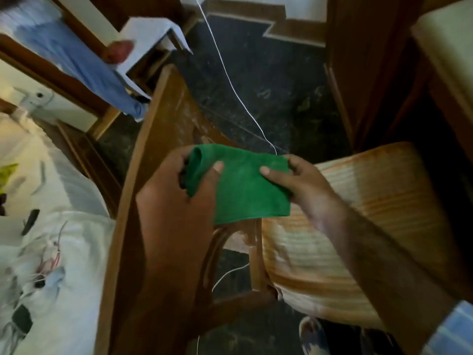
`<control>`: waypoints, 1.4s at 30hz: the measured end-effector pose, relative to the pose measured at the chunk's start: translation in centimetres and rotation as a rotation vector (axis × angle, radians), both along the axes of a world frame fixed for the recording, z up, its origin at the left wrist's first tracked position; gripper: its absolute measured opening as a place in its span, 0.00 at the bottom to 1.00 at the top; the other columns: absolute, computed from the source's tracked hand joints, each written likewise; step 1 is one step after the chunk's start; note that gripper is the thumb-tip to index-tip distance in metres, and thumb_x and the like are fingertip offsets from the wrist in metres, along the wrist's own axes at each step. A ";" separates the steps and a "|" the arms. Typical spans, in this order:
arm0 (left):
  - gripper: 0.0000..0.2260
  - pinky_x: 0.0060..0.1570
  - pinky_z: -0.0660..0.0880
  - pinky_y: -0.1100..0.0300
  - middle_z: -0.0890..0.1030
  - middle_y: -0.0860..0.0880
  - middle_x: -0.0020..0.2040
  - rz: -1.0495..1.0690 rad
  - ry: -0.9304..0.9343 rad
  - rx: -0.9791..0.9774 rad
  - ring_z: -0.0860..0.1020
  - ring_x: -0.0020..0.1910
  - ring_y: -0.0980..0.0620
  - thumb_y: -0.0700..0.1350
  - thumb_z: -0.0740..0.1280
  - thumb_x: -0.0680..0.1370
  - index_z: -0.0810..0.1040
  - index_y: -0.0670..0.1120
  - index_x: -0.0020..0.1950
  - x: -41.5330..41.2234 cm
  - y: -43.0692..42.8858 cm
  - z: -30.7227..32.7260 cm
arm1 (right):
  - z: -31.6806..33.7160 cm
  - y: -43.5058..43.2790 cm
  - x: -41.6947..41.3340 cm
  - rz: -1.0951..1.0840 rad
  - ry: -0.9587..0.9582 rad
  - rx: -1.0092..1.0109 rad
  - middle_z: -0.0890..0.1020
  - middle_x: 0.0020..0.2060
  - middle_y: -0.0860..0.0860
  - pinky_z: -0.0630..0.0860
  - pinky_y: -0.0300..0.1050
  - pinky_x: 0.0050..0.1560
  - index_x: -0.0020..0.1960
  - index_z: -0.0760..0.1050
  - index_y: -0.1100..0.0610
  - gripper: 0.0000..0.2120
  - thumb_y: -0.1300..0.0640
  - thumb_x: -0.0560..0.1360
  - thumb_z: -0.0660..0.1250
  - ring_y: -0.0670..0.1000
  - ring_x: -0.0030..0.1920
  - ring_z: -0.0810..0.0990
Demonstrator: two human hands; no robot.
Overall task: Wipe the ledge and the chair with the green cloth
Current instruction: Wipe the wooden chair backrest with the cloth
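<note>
Both my hands hold the green cloth (243, 185) stretched in the air at the centre of the view. My left hand (179, 198) grips its bunched left edge, and my right hand (299, 180) pinches its right edge with the thumb on top. Under and left of the cloth runs a worn wooden ledge (156, 129), the footboard of a bed. The wooden chair (256, 254) with a striped orange-and-cream cushion (371, 213) stands below my right hand. The cloth touches neither the ledge nor the chair.
A bed with white printed bedding (58, 252) lies at the left. A thin white cord (230, 80) hangs across the dark marble floor (276, 85). Another person in blue (76, 62) stands at the top left. Wooden furniture (358, 60) rises at the right.
</note>
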State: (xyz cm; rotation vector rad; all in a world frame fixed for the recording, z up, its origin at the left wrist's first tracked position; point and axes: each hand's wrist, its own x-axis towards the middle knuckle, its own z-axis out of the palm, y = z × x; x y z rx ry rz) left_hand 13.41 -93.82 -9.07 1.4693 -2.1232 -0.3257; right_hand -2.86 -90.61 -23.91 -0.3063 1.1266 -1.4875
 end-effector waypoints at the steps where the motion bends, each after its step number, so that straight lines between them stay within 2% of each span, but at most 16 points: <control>1: 0.13 0.43 0.73 0.70 0.81 0.62 0.51 -0.019 -0.069 -0.071 0.78 0.46 0.65 0.56 0.69 0.77 0.78 0.57 0.60 0.2 -0.7 1.7 | 1.1 -0.9 0.9 -0.009 -0.025 0.001 0.90 0.50 0.54 0.85 0.42 0.44 0.57 0.82 0.57 0.14 0.60 0.73 0.79 0.51 0.47 0.90; 3: 0.14 0.46 0.77 0.60 0.84 0.53 0.53 -0.060 -0.192 -0.178 0.80 0.48 0.55 0.54 0.70 0.77 0.80 0.53 0.61 0.8 -2.6 4.2 | 2.8 -2.6 2.7 -0.008 -0.043 0.029 0.90 0.52 0.56 0.86 0.45 0.46 0.57 0.81 0.57 0.13 0.61 0.74 0.78 0.52 0.48 0.89; 6: 0.16 0.50 0.77 0.57 0.84 0.49 0.56 -0.106 -0.364 -0.218 0.81 0.51 0.51 0.52 0.72 0.76 0.80 0.51 0.62 1.8 -5.8 6.0 | 4.1 -4.3 5.6 0.014 0.048 0.100 0.87 0.57 0.56 0.86 0.48 0.54 0.58 0.79 0.54 0.13 0.58 0.76 0.78 0.53 0.53 0.87; 7: 0.16 0.50 0.77 0.56 0.84 0.47 0.56 -0.125 -0.406 -0.212 0.81 0.52 0.49 0.51 0.72 0.76 0.81 0.49 0.62 2.2 -6.9 6.0 | 4.4 -4.5 6.5 0.017 0.176 0.125 0.85 0.61 0.54 0.85 0.49 0.57 0.61 0.78 0.53 0.16 0.56 0.76 0.78 0.52 0.57 0.85; 10: 0.15 0.49 0.76 0.55 0.84 0.43 0.55 -0.191 -0.454 -0.187 0.80 0.49 0.48 0.46 0.74 0.75 0.82 0.45 0.60 3.9 -9.3 5.3 | 5.5 -4.3 9.3 -0.034 0.718 0.057 0.73 0.71 0.46 0.73 0.31 0.57 0.76 0.68 0.50 0.28 0.45 0.80 0.72 0.41 0.65 0.72; 11: 0.14 0.48 0.75 0.56 0.84 0.43 0.54 -0.212 -0.444 -0.189 0.79 0.47 0.50 0.45 0.74 0.75 0.82 0.44 0.60 4.5 -9.8 4.9 | 5.9 -4.1 10.3 -0.037 0.807 -0.043 0.70 0.75 0.45 0.72 0.31 0.61 0.79 0.65 0.49 0.29 0.43 0.82 0.68 0.40 0.67 0.70; 13: 0.14 0.48 0.72 0.60 0.83 0.44 0.53 -0.235 -0.403 -0.214 0.75 0.47 0.57 0.45 0.73 0.76 0.81 0.45 0.60 5.4 -10.2 3.8 | 6.3 -3.8 12.5 0.072 0.868 -0.244 0.63 0.82 0.46 0.71 0.46 0.74 0.83 0.60 0.47 0.29 0.41 0.85 0.61 0.44 0.77 0.66; 15: 0.14 0.52 0.71 0.64 0.83 0.46 0.55 -0.209 -0.331 -0.232 0.74 0.50 0.61 0.45 0.72 0.77 0.79 0.46 0.62 6.0 -10.0 2.6 | 6.1 -3.6 14.6 0.205 0.906 -0.353 0.52 0.86 0.46 0.59 0.53 0.82 0.86 0.52 0.47 0.32 0.41 0.86 0.57 0.47 0.85 0.53; 18: 0.21 0.56 0.70 0.72 0.79 0.55 0.62 -0.075 -0.142 -0.166 0.73 0.57 0.66 0.51 0.71 0.78 0.73 0.52 0.70 7.0 -8.8 1.1 | 5.3 -4.1 16.4 0.225 0.897 -0.371 0.41 0.87 0.45 0.44 0.53 0.85 0.87 0.42 0.47 0.35 0.42 0.87 0.56 0.42 0.85 0.37; 20: 0.28 0.59 0.71 0.66 0.75 0.59 0.68 -0.012 -0.053 -0.063 0.73 0.62 0.66 0.59 0.68 0.77 0.64 0.57 0.75 7.8 -8.1 0.6 | 4.9 -5.0 16.5 0.197 0.876 -0.377 0.40 0.86 0.45 0.42 0.56 0.86 0.86 0.41 0.47 0.34 0.43 0.87 0.54 0.42 0.84 0.34; 22: 0.35 0.63 0.69 0.61 0.69 0.59 0.74 -0.066 -0.049 0.074 0.70 0.68 0.64 0.66 0.64 0.76 0.55 0.58 0.78 8.3 -8.0 0.4 | 4.7 -6.8 16.3 0.150 0.852 -0.366 0.40 0.86 0.46 0.41 0.58 0.86 0.86 0.40 0.47 0.33 0.44 0.87 0.52 0.42 0.85 0.34; 24: 0.38 0.67 0.62 0.65 0.59 0.59 0.79 -0.206 -0.088 0.206 0.61 0.73 0.69 0.67 0.60 0.78 0.46 0.57 0.80 8.0 -8.2 0.2 | 4.7 -9.1 15.7 0.081 0.816 -0.334 0.41 0.86 0.46 0.41 0.59 0.86 0.85 0.39 0.46 0.32 0.45 0.87 0.52 0.42 0.85 0.35; 28: 0.36 0.75 0.47 0.61 0.45 0.53 0.82 -0.321 -0.321 0.151 0.44 0.79 0.61 0.66 0.52 0.80 0.42 0.50 0.81 6.6 -9.5 0.1 | 3.9 -14.0 13.3 -0.031 0.799 -0.280 0.42 0.87 0.47 0.43 0.61 0.86 0.81 0.32 0.40 0.32 0.43 0.86 0.51 0.45 0.85 0.38; 31: 0.36 0.72 0.43 0.61 0.44 0.52 0.82 -0.320 -0.402 0.130 0.42 0.79 0.58 0.67 0.50 0.80 0.44 0.49 0.81 5.0 -11.1 0.2 | 1.5 -15.7 12.3 -0.076 0.766 -0.200 0.44 0.86 0.44 0.43 0.60 0.86 0.84 0.38 0.41 0.33 0.39 0.86 0.50 0.44 0.85 0.40; 36: 0.37 0.71 0.43 0.59 0.44 0.50 0.82 -0.330 -0.455 0.090 0.43 0.80 0.55 0.67 0.50 0.80 0.44 0.48 0.81 3.6 -13.1 0.1 | -3.8 -15.5 11.1 -0.020 0.621 0.066 0.46 0.87 0.48 0.43 0.56 0.87 0.87 0.42 0.50 0.43 0.28 0.80 0.48 0.46 0.86 0.43; 42: 0.38 0.72 0.44 0.57 0.44 0.50 0.82 -0.315 -0.465 0.086 0.44 0.80 0.55 0.70 0.48 0.79 0.44 0.49 0.81 3.6 -13.2 -0.2 | -6.1 -14.1 9.7 0.009 0.438 0.053 0.61 0.83 0.52 0.55 0.61 0.85 0.86 0.53 0.51 0.34 0.38 0.85 0.53 0.52 0.84 0.59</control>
